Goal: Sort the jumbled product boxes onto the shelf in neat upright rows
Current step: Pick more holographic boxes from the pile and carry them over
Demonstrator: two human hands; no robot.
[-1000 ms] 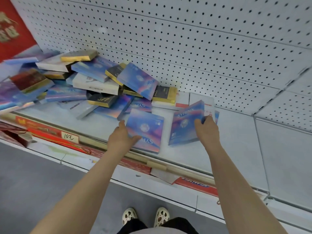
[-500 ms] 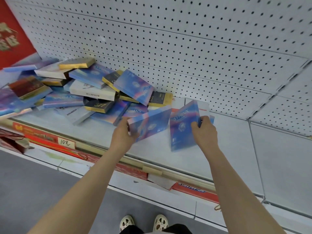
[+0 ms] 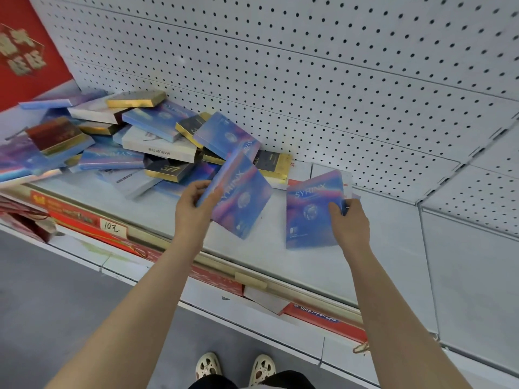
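A jumble of flat product boxes, blue-pink, white and black-gold, lies heaped at the left of the white shelf. My left hand grips a blue-pink SYHINX box by its left edge and holds it tilted above the shelf. My right hand holds a second SYHINX box standing upright on the shelf, front facing me, with more boxes partly hidden behind it.
A white pegboard wall backs the shelf. A red price strip with a handwritten tag runs along the front edge. Bare shelf extends to the right. A red sign hangs at far left. My shoes show on the grey floor.
My left hand picked a blue-pink box up from lying flat on the shelf and turned it up on edge, moving it right. My right hand kept steadying the upright box.
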